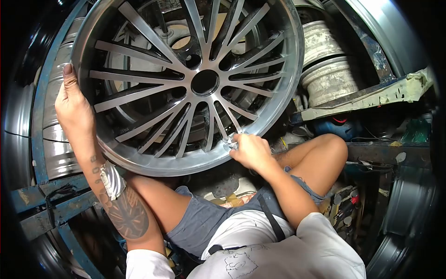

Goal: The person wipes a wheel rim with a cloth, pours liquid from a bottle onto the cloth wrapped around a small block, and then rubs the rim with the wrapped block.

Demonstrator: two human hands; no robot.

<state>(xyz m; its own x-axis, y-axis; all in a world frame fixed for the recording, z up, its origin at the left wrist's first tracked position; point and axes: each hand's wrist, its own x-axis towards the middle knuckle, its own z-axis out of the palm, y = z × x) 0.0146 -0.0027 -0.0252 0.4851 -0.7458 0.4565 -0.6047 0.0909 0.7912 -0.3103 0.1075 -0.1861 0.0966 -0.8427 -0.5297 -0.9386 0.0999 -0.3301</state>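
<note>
A large multi-spoke alloy wheel (pixel 214 95) leans in front of me, its face up, with dark gaps between machined spokes and a round hub hole. At its left edge my left hand (pixel 74 104) holds the rim, thumb pointing up along the outside and the other fingers hidden behind. My right hand (pixel 251 151) is closed on a small crumpled, greyish-white piece of material (pixel 231 143), pressed to the lower right rim near the spoke ends. A silvery patch (pixel 112 181) is wrapped on my left forearm.
Dusty wheel barrels (pixel 320 42) are stacked at the upper right. Shiny rims (pixel 61 149) stand at the left behind a blue metal frame (pixel 45 116). A ledge with peeling tape (pixel 367 100) juts in at the right. Tools (pixel 346 207) lie low at the right.
</note>
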